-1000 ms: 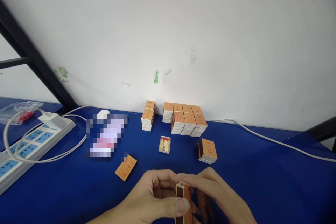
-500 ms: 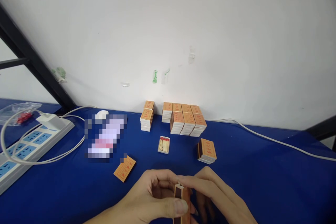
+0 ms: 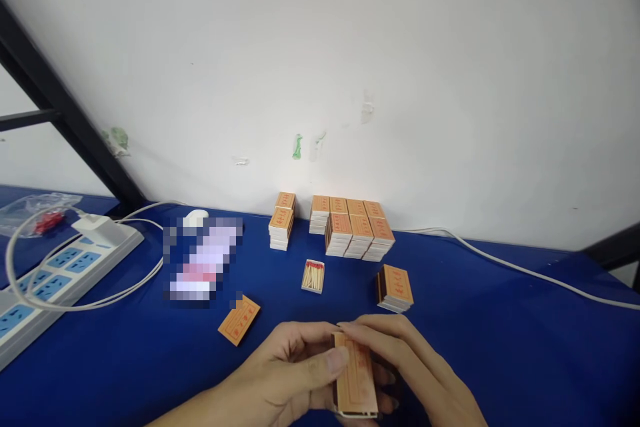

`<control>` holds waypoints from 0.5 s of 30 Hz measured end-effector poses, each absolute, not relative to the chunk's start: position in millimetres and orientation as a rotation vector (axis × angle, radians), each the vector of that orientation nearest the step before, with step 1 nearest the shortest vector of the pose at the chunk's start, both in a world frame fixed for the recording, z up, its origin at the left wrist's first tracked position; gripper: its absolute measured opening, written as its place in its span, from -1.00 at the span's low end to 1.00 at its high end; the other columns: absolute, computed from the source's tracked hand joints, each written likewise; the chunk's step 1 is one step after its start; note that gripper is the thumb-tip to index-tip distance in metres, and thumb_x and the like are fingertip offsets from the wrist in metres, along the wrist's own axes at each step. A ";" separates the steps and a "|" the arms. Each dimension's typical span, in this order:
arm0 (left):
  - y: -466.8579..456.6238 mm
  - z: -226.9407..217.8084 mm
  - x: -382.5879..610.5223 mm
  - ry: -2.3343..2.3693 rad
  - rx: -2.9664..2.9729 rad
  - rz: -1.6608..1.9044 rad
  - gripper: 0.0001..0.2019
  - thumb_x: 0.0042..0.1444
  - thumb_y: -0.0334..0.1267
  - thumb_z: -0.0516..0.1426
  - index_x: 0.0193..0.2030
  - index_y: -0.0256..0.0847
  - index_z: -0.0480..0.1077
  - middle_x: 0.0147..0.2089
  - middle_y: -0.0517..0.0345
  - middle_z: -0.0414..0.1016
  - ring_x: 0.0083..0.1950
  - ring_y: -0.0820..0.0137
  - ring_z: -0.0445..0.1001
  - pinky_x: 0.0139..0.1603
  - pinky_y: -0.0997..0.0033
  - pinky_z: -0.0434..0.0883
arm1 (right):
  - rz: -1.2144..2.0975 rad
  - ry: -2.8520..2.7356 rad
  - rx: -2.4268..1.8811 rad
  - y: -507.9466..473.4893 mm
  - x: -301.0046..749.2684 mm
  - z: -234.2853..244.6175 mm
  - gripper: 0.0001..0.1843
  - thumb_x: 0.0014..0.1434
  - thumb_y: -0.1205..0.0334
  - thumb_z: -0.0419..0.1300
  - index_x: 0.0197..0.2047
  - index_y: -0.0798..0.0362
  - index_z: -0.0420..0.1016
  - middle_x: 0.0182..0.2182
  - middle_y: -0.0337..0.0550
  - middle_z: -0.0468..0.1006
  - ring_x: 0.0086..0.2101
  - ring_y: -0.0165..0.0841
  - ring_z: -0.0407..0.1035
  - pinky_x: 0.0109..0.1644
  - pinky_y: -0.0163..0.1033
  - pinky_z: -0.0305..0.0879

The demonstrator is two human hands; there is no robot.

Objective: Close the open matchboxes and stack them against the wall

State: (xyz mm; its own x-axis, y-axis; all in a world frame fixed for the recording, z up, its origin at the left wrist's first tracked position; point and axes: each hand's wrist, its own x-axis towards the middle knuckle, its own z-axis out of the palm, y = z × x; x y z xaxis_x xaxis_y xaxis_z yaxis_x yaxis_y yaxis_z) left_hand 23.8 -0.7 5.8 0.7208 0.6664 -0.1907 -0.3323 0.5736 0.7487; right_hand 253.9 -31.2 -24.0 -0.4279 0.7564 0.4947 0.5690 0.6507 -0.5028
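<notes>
Both my hands hold one orange matchbox [image 3: 356, 377] low in the middle of the view, its printed face turned up. My left hand [image 3: 285, 377] grips it from the left with the thumb on its top edge. My right hand [image 3: 420, 373] closes round it from the right, fingers over its far end. Just beyond them on the blue table [image 3: 500, 320] lie an open tray of red-tipped matches [image 3: 313, 276], a single flat matchbox sleeve [image 3: 239, 320] and a small stack of matchboxes [image 3: 395, 287].
Larger stacks of matchboxes [image 3: 353, 227] and a narrow stack [image 3: 283, 220] stand against the white wall. A white power strip [image 3: 55, 270] with looped cable lies at the left, a blurred-out item [image 3: 203, 260] beside it. A white cable [image 3: 525, 270] runs along the right.
The matchbox in my hands has turned from standing on edge to lying with its orange face up. My hands stay in the same place.
</notes>
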 end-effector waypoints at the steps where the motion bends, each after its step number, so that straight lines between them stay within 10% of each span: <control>1: -0.2 8.0 23.3 0.502 0.772 0.614 -0.64 0.48 -0.04 0.32 0.24 -0.18 0.69 0.21 -0.18 0.73 0.24 0.07 0.73 0.33 0.13 0.57 | 0.288 -2.156 -1.014 -29.6 253.8 -23.4 -0.31 0.40 0.08 0.44 0.49 -0.14 0.34 0.17 -0.05 0.65 0.03 -0.22 0.72 0.00 -0.33 0.69; 15: 5.0 -6.4 18.6 0.713 0.939 0.674 -0.66 0.17 -0.12 0.56 -0.04 -0.22 0.67 -0.07 0.00 0.79 -0.07 0.32 0.73 0.03 0.36 0.57 | 0.250 -2.206 -0.959 -25.3 256.6 -14.7 -0.43 0.46 0.12 0.38 0.45 -0.09 0.38 0.07 -0.07 0.69 -0.09 -0.30 0.73 -0.11 -0.34 0.67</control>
State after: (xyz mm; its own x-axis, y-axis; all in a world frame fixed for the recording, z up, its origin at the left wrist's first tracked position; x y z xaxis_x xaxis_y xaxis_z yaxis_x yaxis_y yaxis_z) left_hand 18.6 5.0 -6.4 0.5880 0.7717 -0.2423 -0.1990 0.4284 0.8814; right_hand 256.6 -25.3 -14.7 -0.4746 0.7011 0.5322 0.5641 0.7064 -0.4275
